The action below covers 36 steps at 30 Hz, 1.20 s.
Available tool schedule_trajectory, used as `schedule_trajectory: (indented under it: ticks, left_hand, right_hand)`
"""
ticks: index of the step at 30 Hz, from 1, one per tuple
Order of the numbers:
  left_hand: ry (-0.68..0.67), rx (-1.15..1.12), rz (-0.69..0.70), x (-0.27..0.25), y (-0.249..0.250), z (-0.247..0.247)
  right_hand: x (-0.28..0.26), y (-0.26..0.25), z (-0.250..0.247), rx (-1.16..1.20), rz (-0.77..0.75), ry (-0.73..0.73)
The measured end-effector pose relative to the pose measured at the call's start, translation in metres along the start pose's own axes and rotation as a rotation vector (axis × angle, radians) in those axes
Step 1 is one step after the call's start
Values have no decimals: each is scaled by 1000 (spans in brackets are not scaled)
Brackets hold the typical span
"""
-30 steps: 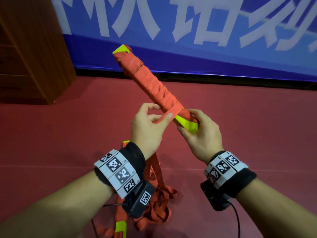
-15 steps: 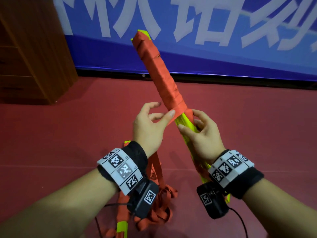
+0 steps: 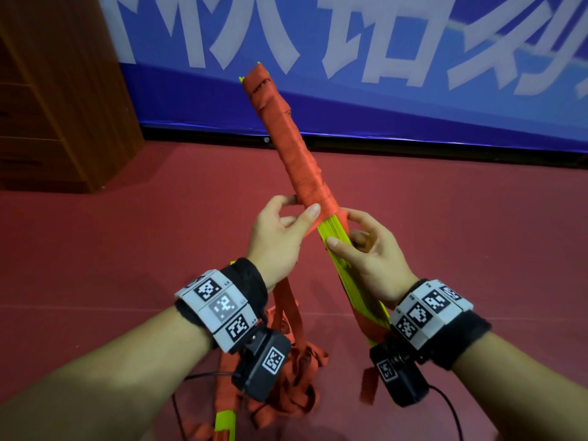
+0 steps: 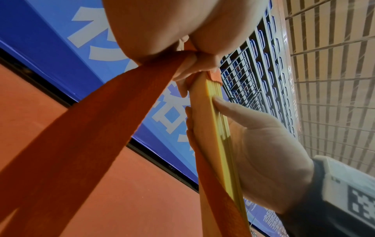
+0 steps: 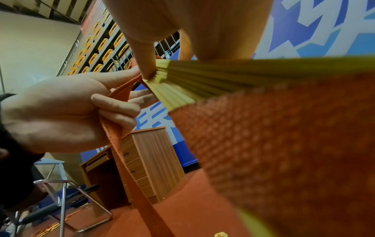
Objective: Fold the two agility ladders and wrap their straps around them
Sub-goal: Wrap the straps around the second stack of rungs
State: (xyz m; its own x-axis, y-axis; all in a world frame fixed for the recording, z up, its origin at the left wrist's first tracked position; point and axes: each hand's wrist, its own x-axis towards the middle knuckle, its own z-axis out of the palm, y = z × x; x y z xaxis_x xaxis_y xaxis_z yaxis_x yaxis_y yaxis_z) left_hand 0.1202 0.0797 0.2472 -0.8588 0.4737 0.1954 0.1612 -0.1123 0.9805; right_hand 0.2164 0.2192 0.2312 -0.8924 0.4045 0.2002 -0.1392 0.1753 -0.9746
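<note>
Orange strap [image 3: 288, 148] pinched in left hand [image 3: 280, 240], yellow folded agility ladder [image 3: 337, 237] clasped in right hand [image 3: 372, 253] grip.

Left hand [image 3: 280, 237] is covering where the orange strap [image 4: 85, 137] is leaving the folded ladder [image 3: 288, 144]. Right hand [image 3: 369, 253] and its wrist band are hiding part of the ladder's yellow rungs. Second ladder [image 3: 286, 377] is lying on the floor mostly behind the left wrist camera, getting cut off at the bottom edge. Close webbing is blurring in the right wrist view.
</note>
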Motion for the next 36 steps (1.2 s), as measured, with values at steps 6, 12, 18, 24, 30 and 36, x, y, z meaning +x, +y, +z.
schedule_trajectory:
  ticks: [6, 12, 18, 24, 30, 36]
  left_hand:
    - [44, -112, -111, 8, 2, -3]
    - [106, -119, -82, 0, 3, 8]
    - [174, -74, -99, 1, -1, 9]
    - [215, 42, -88, 2, -4, 4]
    - [168, 50, -59, -1, 1, 4]
    - [81, 107, -4, -8, 3, 6]
  right_hand:
    - [-1, -2, 1, -26, -7, -48]
    - [-1, 4, 4, -237, -20, -55]
    - [-2, 5, 2, -485, -52, 61]
    - [-5, 9, 2, -622, -90, 108]
    - [-5, 9, 1, -662, -155, 129]
    - [-2, 13, -1, -545, -150, 155]
